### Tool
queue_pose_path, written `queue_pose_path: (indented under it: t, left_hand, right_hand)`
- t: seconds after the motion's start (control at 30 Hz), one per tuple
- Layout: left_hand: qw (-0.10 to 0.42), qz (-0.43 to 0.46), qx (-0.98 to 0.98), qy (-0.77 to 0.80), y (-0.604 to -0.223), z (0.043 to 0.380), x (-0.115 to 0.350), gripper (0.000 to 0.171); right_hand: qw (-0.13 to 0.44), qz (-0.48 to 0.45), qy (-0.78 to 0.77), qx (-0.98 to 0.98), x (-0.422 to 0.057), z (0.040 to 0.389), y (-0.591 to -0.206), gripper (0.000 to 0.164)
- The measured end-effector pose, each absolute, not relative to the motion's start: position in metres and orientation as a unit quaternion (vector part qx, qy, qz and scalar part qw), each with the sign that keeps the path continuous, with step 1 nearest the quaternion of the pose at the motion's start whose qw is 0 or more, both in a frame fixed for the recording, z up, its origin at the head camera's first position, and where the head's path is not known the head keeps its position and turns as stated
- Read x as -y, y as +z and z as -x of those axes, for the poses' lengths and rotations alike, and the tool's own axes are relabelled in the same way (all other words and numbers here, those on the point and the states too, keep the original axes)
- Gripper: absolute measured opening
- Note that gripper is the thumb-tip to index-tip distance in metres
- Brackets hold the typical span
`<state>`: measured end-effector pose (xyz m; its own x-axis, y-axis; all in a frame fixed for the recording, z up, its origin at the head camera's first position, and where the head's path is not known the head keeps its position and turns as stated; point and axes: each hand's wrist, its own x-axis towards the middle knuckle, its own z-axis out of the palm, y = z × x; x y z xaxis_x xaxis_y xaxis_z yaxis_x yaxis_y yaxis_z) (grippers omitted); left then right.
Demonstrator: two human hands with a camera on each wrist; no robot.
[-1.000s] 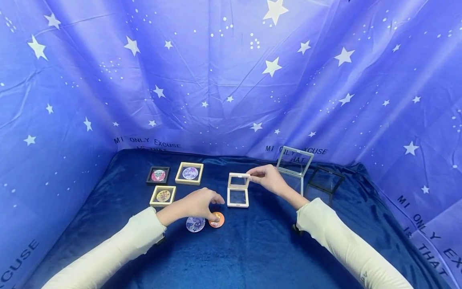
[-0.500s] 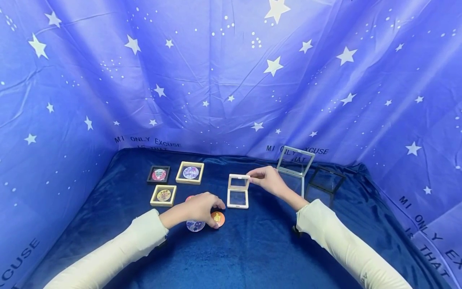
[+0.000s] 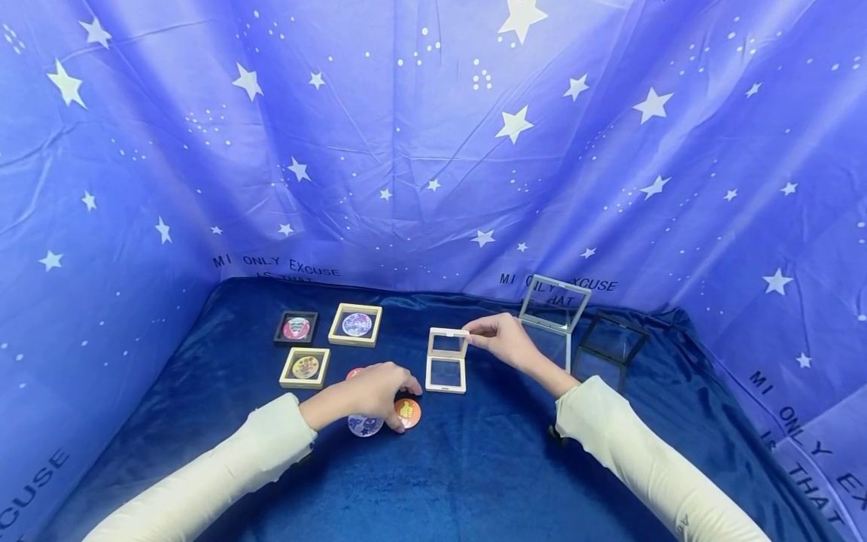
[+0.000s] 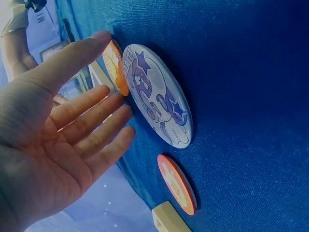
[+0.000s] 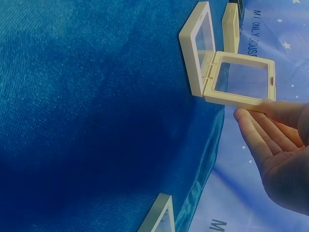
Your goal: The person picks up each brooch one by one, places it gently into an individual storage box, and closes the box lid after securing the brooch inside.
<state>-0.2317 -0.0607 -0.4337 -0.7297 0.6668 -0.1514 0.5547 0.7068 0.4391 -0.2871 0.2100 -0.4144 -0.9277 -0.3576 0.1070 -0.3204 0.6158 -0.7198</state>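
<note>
My left hand is over the round badges, thumb tip at the edge of an orange badge with a thumbs-up picture. Its other fingers are spread and slightly bent, as the left wrist view shows. A purple-and-white badge lies beside that hand, and a smaller red-rimmed badge is partly hidden under it in the head view. My right hand pinches the raised lid of a hinged cream display frame between thumb and fingers. The frame's lower half stays on the blue cloth, with nothing behind its clear film.
Closed frames with badges inside lie at the left: a black one, a larger cream one and a smaller cream one. An unfolded grey-green frame and an unfolded black frame stand at the right, near the starry curtain.
My left hand has come down slightly, its thumb shifting from over the orange badge to its edge, and the red-rimmed badge now peeks out. The right hand keeps its hold on the lid.
</note>
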Motion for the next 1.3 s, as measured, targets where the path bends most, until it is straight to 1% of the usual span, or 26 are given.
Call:
queue_pose_path:
  t: [0.23,0.73,1.03,1.3]
  left_hand:
    - [0.138,-0.344,-0.913,0.17,-0.433,0.23,0.0612,0.057]
    - [0.133,-0.345,-0.915,0.161,-0.4328,0.2279,0.0594,0.054]
    - [0.13,-0.347,-0.914,0.163,-0.4329,0.2273,0.0583,0.044]
    - [0.13,-0.35,-0.913,0.165,-0.4331,0.2271,0.0592,0.042]
  right_hand:
    - [0.023,0.185,-0.397,-0.899,-0.2095,0.288,-0.4163,0.018]
    - [0.023,0.189,-0.392,-0.9,-0.2095,0.2914,-0.4183,0.018]
    - [0.028,0.191,-0.391,-0.9,-0.2103,0.2916,-0.4177,0.018]
    - [0.026,0.195,-0.393,-0.898,-0.2106,0.2919,-0.4179,0.018]
